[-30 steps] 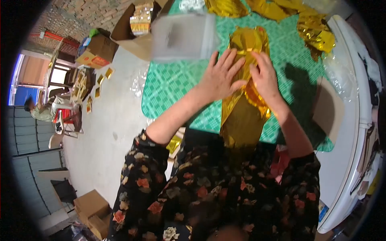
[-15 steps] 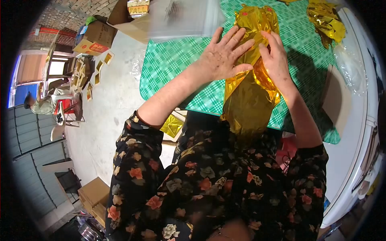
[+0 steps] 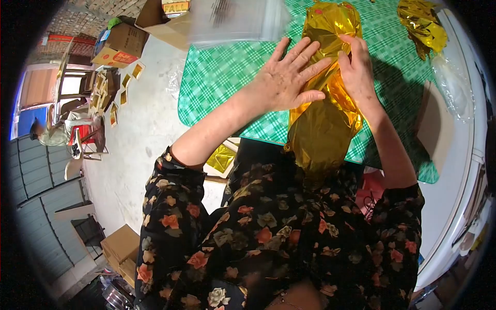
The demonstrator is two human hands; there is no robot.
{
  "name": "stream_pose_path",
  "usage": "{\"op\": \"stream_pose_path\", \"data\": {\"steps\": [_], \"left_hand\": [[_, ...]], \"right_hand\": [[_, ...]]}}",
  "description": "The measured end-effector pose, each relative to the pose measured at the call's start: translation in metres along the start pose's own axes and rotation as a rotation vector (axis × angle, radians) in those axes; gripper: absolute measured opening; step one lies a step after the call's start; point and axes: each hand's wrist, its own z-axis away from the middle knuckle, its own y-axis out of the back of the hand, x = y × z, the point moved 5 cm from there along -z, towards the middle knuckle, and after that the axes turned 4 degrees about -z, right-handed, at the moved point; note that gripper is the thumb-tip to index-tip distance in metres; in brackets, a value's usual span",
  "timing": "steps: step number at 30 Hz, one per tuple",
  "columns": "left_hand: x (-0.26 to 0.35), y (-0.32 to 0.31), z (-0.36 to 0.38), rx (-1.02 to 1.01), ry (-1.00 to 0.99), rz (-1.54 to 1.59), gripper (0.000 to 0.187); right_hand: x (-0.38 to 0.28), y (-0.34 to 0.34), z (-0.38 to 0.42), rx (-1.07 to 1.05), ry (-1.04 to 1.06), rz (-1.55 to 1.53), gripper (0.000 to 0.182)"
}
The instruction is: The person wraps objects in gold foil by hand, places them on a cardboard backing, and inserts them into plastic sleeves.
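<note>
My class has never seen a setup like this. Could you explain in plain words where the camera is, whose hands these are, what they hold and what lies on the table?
There is no robot here: a person works with bare hands. Every picture comes from one camera on that person's head, looking forward and down.

The left hand is spread, its fingers reaching onto shiny gold foil. The right hand is bent, its fingertips at the foil; whether they pinch it is unclear.

The foil lies over a green checked tablecloth. Also there are clear plastic sheets at the upper left and crumpled gold foil at the upper right.
</note>
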Motion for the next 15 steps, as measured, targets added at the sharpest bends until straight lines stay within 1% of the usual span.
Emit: {"op": "stream_pose_path", "data": {"steps": [3,7,12,15], "left_hand": [[0.004,0.005,0.006,-0.014,-0.016,0.020,0.079],[0.011,0.010,0.018,-0.074,-0.047,0.006,0.079],[0.024,0.018,0.033,-0.133,-0.060,0.065,0.079],[0.031,0.021,0.039,-0.161,-0.071,0.068,0.080]], "right_hand": [[-0.001,0.000,0.000,-0.004,0.027,0.000,0.037],[-0.003,0.002,0.000,-0.022,0.014,0.007,0.039],[0.000,0.000,0.001,-0.040,-0.011,-0.001,0.041],[0.000,-0.001,0.001,-0.075,-0.042,0.054,0.047]]}}
